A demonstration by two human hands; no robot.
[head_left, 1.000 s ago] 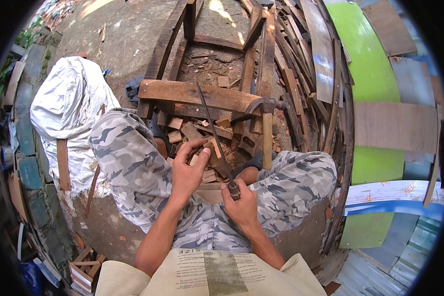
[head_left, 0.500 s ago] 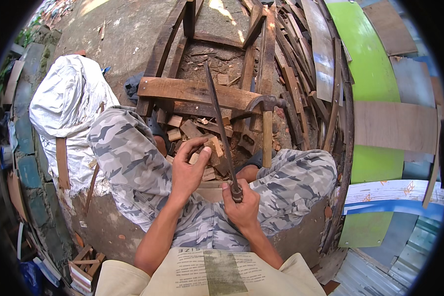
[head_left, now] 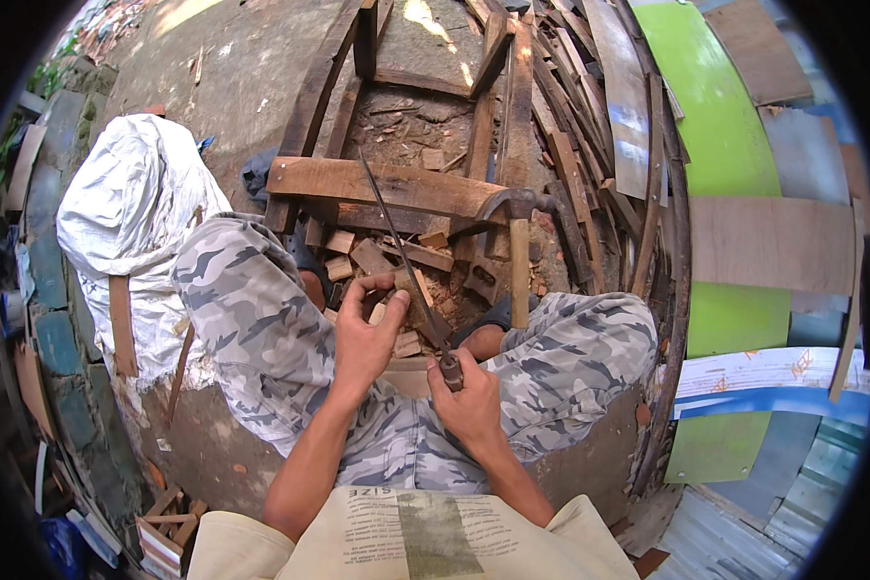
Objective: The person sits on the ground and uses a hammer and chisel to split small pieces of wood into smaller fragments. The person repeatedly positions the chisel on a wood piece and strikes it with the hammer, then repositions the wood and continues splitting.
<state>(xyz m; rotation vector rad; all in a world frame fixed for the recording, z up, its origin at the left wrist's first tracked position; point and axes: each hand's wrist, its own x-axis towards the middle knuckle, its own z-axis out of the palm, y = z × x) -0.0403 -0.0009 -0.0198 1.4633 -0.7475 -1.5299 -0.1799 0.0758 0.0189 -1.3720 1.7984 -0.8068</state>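
My right hand (head_left: 470,398) is closed around the brown handle of a long knife (head_left: 394,232). Its narrow dark blade points away from me and leans left, passing in front of a wooden crossbar (head_left: 387,184). Between the thumb and fingers of my left hand (head_left: 362,333) is a wood block (head_left: 418,288), held upright between my knees. The blade lies along the block's right side; whether it touches is unclear. A claw hammer (head_left: 520,275) hangs by its head on the crossbar's right end, handle down.
Cut wood blocks and chips (head_left: 367,256) litter the ground below my hands. Beyond stands a wooden frame (head_left: 324,87). Long wood strips (head_left: 575,174) are piled at the right, beside green panels (head_left: 715,116). A white sack (head_left: 126,193) sits left of my knee.
The knife's tip has swung left and down, and the blade has come closer to the block. My right hand has shifted slightly left; the left hand keeps its hold.
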